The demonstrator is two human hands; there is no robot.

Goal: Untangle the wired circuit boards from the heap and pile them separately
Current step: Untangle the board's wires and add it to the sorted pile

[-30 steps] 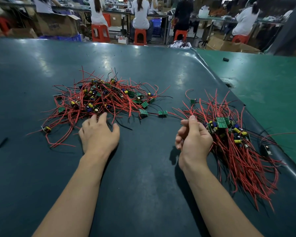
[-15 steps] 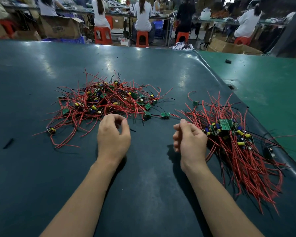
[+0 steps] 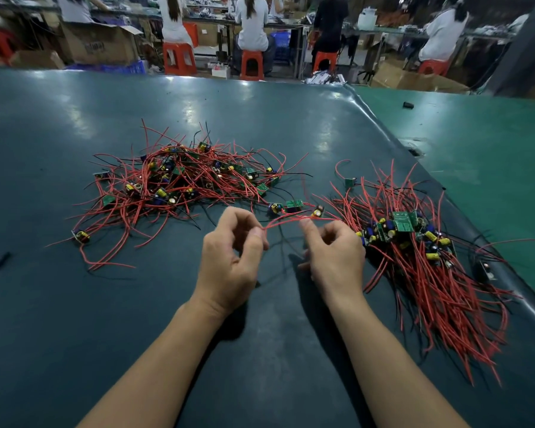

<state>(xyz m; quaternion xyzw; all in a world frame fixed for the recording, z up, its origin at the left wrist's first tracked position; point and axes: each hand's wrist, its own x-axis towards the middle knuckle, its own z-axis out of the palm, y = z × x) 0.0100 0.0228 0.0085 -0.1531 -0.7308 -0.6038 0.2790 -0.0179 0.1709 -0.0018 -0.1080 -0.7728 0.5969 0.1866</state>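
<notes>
Red insulated wire [image 3: 294,220] spans both hands: left hand [image 3: 229,257] pinches one end, right hand [image 3: 334,254] curled on it (grip blurred). Tangled heap [image 3: 183,183] beyond, sorted pile [image 3: 414,257] right.

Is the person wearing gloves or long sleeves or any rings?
No. The left hand and right hand are bare, with no gloves, rings, or watch visible. Both forearms are bare too; no sleeve shows anywhere in view. The fingernails look short and unpainted.

1 wide-angle head-worn view looks forward and steeply down from close above the dark teal matte tabletop [image 3: 74,304], both forearms entering from the bottom edge; the frame's top reaches distant orange plastic stools [image 3: 179,57] across the workshop.
</notes>
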